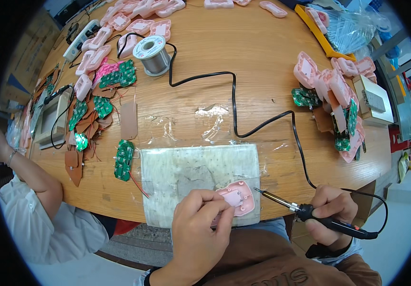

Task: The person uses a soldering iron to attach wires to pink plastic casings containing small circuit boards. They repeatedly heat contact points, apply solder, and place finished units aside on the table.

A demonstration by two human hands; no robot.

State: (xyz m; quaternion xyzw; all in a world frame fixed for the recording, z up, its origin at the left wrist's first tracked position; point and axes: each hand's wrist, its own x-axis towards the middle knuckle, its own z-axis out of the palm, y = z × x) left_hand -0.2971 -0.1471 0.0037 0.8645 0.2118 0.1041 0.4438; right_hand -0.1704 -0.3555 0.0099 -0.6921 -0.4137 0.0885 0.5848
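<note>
My left hand [198, 229] pinches a small pink plastic housing [238, 196] against a grey work mat [186, 171] taped to the wooden table [262, 57]. My right hand [331, 214] grips a black soldering iron [310, 212]. Its metal tip points left and hovers just right of the housing, a short gap away. The iron's black cord [234, 102] snakes back across the table toward a spool of solder wire [152, 53] at the rear.
Green circuit boards [123, 159] and brown card pieces lie left of the mat. Pink housings pile up at the right [336, 88] and along the back left [119, 21]. Another person's arm in a white sleeve [29, 190] rests at the left edge. A white power strip [79, 38] sits far left.
</note>
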